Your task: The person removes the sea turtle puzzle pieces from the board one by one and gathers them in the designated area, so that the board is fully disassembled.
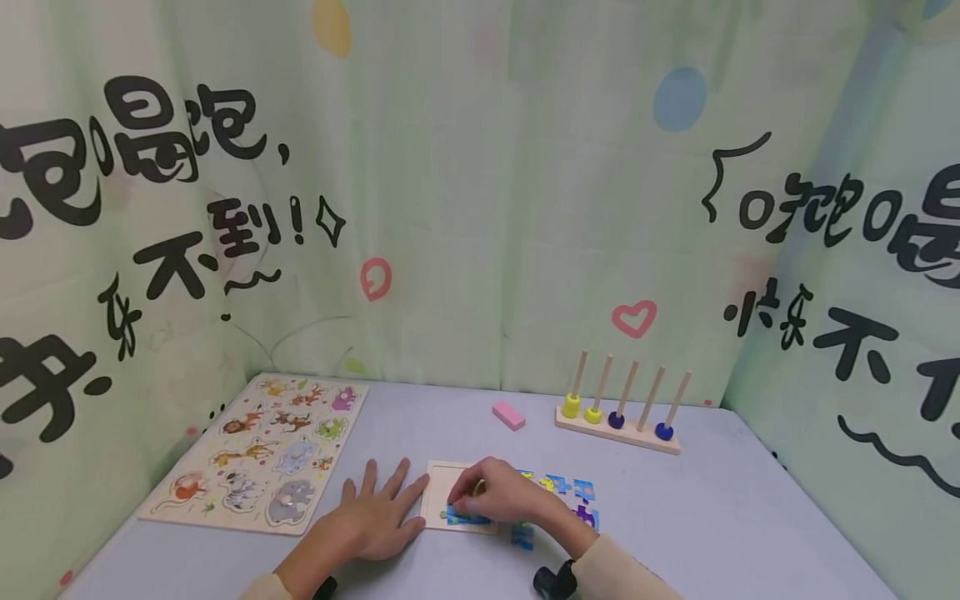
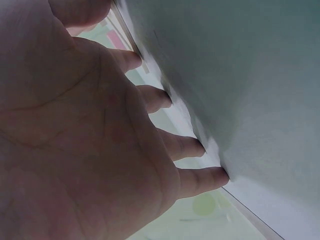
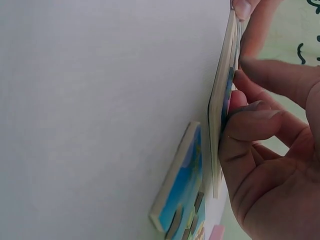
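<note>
A shallow wooden puzzle tray (image 1: 442,477) lies in front of me, with blue jigsaw pieces (image 1: 472,519) along its near side. My left hand (image 1: 375,518) rests palm down on the table with fingers spread, its thumb and index fingertip at the tray's left edge. Over the tray, my right hand (image 1: 498,493) has bent fingers and pinches a jigsaw piece at the left end of the row; the fingers mostly cover it. In the right wrist view, these fingertips meet the tray's face, and a loose blue piece (image 3: 177,180) lies beside the tray.
More loose jigsaw pieces (image 1: 558,483) lie right of the tray, partly behind the right forearm. An animal puzzle board (image 1: 213,483) lies at left. A pink block (image 1: 508,415) and a wooden peg stand (image 1: 600,427) with yellow and blue beads are farther back, before a printed curtain (image 1: 465,208).
</note>
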Available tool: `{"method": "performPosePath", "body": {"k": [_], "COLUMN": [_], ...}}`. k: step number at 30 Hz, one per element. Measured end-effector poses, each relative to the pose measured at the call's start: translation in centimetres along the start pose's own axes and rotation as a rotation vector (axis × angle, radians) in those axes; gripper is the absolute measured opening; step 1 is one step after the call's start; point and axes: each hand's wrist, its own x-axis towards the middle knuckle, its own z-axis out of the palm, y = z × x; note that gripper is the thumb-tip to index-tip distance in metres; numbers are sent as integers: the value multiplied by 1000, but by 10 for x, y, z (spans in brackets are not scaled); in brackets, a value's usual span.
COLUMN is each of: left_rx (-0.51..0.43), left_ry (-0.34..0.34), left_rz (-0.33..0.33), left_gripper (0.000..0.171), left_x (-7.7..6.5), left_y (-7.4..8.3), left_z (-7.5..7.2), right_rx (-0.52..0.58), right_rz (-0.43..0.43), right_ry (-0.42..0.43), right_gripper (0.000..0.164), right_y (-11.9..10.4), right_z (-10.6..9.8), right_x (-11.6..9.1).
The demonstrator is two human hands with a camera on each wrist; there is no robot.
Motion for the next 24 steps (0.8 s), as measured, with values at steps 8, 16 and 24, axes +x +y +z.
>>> {"method": "performPosePath", "body": {"k": [8, 16, 24], "left_rx": [0, 17, 24], "left_ry": [1, 7, 4], "left_rz": [-3, -10, -12], "left_gripper": [67, 67, 67], "left_x": [1, 2, 2], "left_y": [1, 1, 1], "left_z": [-1, 0, 1], "right_rx": [49, 40, 44], "right_rz": [-7, -10, 5], "right_ry": [-25, 14, 25], "right_gripper": [12, 10, 8], "right_y": [3, 2, 0], "right_z": [-2, 2, 4], "right_x": [1, 1, -1]}}
